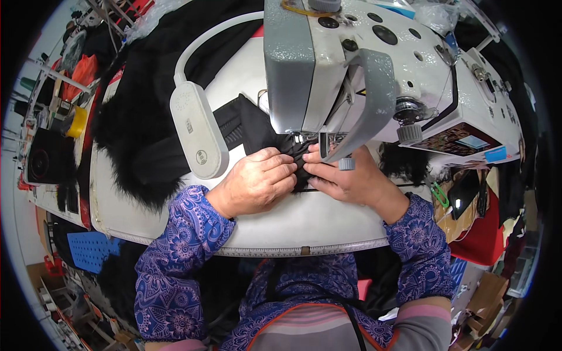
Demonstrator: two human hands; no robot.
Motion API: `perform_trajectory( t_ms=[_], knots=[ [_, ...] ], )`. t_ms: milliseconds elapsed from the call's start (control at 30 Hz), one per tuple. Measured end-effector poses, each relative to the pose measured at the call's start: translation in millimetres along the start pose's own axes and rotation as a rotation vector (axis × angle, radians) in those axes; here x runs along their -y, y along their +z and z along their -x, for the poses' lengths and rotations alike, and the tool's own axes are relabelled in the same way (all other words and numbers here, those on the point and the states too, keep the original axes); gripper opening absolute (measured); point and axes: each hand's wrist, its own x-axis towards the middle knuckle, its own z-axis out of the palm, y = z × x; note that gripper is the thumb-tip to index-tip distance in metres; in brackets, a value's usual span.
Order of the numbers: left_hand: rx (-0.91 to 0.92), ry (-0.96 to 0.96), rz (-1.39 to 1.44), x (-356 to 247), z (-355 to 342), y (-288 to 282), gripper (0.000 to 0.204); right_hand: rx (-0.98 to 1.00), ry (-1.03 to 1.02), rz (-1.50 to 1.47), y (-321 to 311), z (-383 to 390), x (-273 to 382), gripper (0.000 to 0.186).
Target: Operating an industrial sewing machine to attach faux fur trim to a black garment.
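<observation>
Black fabric (256, 124) lies bunched on the white bed of a sewing machine (288, 70), running in under the metal presser foot (301, 138). My left hand (257, 181) has its fingers curled down on the cloth just left of and in front of the foot. On the other side, my right hand (346, 176) pinches the near folds, partly covered by the machine's grey guard (374, 93). The two sets of fingertips almost meet. Beneath them the cloth's edge is hidden. Long black fur (126, 152) spreads over the table to the left, beside the fabric.
A white gooseneck lamp (199, 131) hangs close above my left hand. Along the table's front edge runs a measuring tape (281, 252). Green-handled snips (439, 194) lie at the right. A yellow roll (76, 121) and a blue perforated basket (92, 251) are at the left.
</observation>
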Motion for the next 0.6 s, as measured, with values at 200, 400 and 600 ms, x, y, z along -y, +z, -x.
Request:
perform_trajectory(
  t_ms=[200,400,600],
  knots=[
    [0.022,-0.145,-0.074,-3.2,-2.7,-2.9,0.029,0.0,-0.005,-0.02,-2.5,-0.1,-3.0,0.026],
    [0.0,-0.145,-0.1,0.5,5.4,-2.0,0.032,0.013,0.098,0.057,-3.0,-1.8,1.4,0.026],
    [0.017,-0.122,-0.022,3.9,9.2,-4.1,0.029,-0.079,0.055,0.085,3.9,-2.7,-3.3,0.023]
  ],
)
